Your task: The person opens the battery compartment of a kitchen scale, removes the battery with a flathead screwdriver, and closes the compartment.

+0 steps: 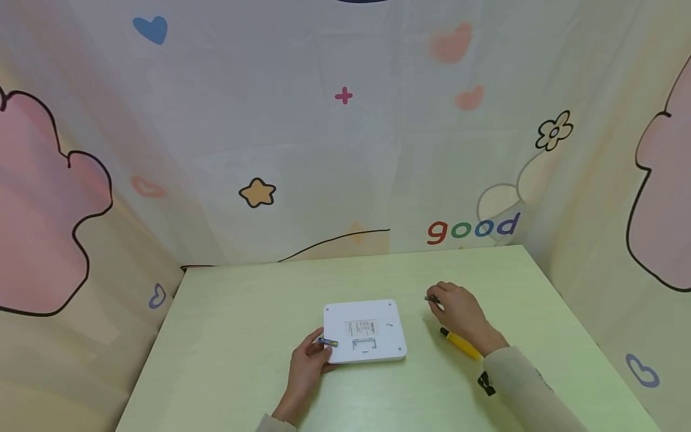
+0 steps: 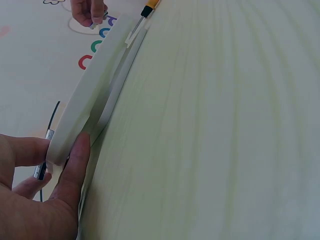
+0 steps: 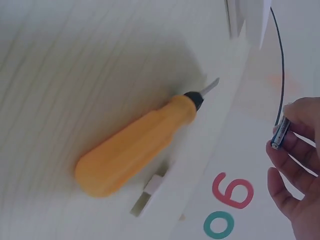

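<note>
White square device (image 1: 364, 331) lying face down near the front middle of the pale green table (image 1: 243, 312); printed label on its back, text too small to read. Left hand (image 1: 308, 366) is pinching a small battery (image 1: 327, 342) at the device's left edge, thumb pressing the rim. Right hand (image 1: 459, 311) is hovering to the right, fingers pinching a second battery (image 3: 280, 133). Yellow-handled screwdriver (image 1: 460, 344) lying beneath that wrist. Backdrop (image 1: 345, 132) is reading "good" (image 1: 473, 228) in coloured letters.
</note>
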### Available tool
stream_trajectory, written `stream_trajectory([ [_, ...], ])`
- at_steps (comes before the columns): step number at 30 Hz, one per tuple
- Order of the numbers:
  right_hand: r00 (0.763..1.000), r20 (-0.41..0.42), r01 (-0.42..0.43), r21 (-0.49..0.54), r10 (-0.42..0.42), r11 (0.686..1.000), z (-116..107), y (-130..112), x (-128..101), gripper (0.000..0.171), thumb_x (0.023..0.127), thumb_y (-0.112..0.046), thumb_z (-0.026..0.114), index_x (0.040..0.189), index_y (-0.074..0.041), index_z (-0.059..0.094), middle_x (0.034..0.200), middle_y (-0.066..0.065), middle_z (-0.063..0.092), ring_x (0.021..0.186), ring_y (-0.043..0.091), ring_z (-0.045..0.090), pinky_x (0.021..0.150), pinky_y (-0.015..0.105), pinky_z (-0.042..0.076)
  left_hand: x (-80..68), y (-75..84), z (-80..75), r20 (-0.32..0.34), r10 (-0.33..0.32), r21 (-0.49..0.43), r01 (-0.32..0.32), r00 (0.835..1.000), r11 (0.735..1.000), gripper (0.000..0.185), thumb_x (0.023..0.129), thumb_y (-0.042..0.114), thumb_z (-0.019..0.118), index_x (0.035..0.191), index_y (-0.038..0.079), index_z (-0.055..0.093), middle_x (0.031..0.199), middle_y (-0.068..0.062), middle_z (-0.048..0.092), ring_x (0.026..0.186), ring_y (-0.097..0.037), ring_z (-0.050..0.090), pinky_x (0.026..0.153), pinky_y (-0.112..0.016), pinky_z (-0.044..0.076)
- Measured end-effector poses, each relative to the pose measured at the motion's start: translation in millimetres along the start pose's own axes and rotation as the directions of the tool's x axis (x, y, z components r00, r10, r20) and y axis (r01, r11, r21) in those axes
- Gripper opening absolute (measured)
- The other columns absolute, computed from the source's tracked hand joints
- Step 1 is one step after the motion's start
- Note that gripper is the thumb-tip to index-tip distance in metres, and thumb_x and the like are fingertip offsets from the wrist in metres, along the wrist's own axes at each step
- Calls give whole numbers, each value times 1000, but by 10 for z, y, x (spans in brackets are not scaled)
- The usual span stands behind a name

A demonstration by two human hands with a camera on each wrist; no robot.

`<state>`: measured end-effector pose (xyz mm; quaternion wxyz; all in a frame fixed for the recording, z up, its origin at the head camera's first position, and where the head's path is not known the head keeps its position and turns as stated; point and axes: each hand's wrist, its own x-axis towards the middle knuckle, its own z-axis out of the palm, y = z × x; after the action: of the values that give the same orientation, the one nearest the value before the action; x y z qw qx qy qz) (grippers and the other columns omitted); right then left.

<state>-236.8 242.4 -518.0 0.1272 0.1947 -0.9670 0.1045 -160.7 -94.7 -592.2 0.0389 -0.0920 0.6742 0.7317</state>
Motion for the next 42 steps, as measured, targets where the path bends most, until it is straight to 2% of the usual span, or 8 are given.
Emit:
stream_trajectory([
  [3,1000,9,-7,15,7,1000,29,88,11,12,86,-15,75,97,-12,69,92,2,67,82,18,61,76,38,59,2,7,-3,-4,-5,-3,5,1000,1000,56,89,-2,61,144,1,47,107,-21,61,81,-17,68,72,-35,63],
  [12,992,105,-65,4,64,998,102,283,36,15,87,-12,74,101,-9,69,93,4,67,82,19,60,81,41,59,-21,21,-3,12,-4,-11,5,1000,1000,57,90,-3,61,145,0,44,110,-22,60,82,-18,68,74,-37,63],
  [20,987,153,-49,-31,54,998,146,342,88,15,87,-9,72,101,-9,68,94,5,65,84,22,59,82,44,58,-9,13,-10,4,-17,-12,17,1000,1000,57,90,-3,60,145,2,45,110,-22,60,83,-18,68,75,-36,63],
  [29,968,240,-62,-72,77,996,230,411,141,18,94,-11,63,111,-9,58,103,9,62,90,27,57,85,50,56,-7,9,-14,18,-12,-3,13,1000,1000,58,91,-2,60,146,3,43,112,-22,60,85,-18,68,76,-36,62],
  [42,957,281,-55,-82,76,995,390,488,167,16,97,-13,59,113,-12,56,109,8,59,101,28,52,90,53,53,16,-13,-23,9,-16,2,16,1000,1000,58,90,-4,60,145,2,44,111,-22,60,85,-18,67,75,-34,62],
])
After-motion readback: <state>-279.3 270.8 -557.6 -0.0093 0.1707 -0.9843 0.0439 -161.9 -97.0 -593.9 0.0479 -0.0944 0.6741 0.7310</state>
